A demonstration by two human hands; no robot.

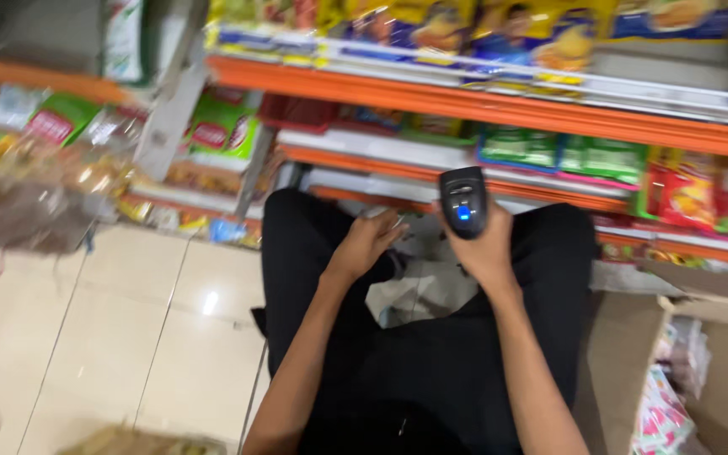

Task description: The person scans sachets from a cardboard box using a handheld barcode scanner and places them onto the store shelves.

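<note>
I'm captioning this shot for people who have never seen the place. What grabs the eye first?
First, the black handheld scanner with a glowing blue light, raised in the right hand at the centre. Next, the long orange metal shelves across the top, packed with yellow and green snack packets. The left hand reaches toward the lowest shelf, and an open brown cardboard box sits at lower right.

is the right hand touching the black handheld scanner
Touching: the head view shows the right hand wrapped around the lower part of the black handheld scanner.
</note>
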